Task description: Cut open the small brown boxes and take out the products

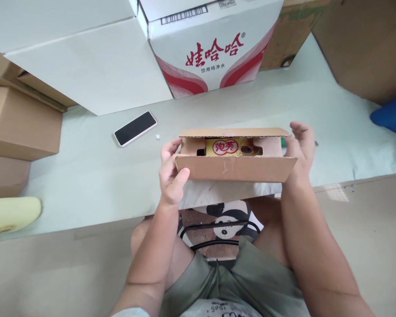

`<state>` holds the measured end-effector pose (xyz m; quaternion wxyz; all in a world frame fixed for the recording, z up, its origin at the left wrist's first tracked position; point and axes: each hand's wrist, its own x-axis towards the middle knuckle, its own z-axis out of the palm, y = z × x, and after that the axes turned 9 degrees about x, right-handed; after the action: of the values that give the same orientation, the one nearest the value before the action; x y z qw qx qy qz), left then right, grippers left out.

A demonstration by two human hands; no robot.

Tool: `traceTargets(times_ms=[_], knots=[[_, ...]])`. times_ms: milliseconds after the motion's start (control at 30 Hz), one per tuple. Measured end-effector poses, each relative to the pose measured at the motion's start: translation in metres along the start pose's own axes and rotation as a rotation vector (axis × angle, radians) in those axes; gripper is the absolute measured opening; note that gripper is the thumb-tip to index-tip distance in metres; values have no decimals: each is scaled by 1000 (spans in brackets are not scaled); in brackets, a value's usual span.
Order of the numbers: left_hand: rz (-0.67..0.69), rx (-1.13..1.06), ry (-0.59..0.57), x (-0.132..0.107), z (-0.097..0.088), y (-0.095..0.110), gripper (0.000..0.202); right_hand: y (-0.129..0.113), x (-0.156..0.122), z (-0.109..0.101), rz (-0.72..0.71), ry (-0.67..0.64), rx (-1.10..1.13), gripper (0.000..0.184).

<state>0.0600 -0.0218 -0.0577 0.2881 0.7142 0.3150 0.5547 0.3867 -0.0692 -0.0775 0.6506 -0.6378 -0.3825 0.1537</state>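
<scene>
A small brown cardboard box (236, 170) sits at the front edge of the table, its two long top flaps raised and its short end flaps folded inward. Through the gap shows a yellow package (243, 147) with red lettering. My left hand (172, 171) grips the box's left end, thumb on the near flap and fingers behind. Against the right end rests my right hand (299, 152), slightly blurred, fingers bent upward and the thumb side hidden by the box. A bit of something green shows beside that hand, mostly covered.
A black-screened phone (135, 128) and a tiny white piece (157, 137) lie on the pale-green tablecloth (95, 176). White cartons (214, 53) line the back. Brown boxes (26, 123) and a yellow rounded object (13, 215) are left; a blue object (392, 116) is right.
</scene>
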Motion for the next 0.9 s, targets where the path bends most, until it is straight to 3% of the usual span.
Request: traceTargets(times_ms=[100,200,367,500,633,767,900], knots=[[33,13,23,3,-1,4,27,-19,-8,12,-15,187,410,25],[75,0,23,5,-2,9,25,-34,-18,24,-175,209,564,14],[53,-44,21,4,-3,8,24,-51,-38,29,-307,44,407,40],[-14,-39,-17,3,-8,-2,49,-61,-46,24,-277,-198,284,66],[-92,38,-152,7,-23,-7,68,-67,-44,20,-354,-412,167,75],[-108,78,-265,10,-40,-3,72,-69,-42,18,-411,-480,86,79],[-68,148,-263,11,-44,2,72,-69,-45,19,-415,-472,102,79]])
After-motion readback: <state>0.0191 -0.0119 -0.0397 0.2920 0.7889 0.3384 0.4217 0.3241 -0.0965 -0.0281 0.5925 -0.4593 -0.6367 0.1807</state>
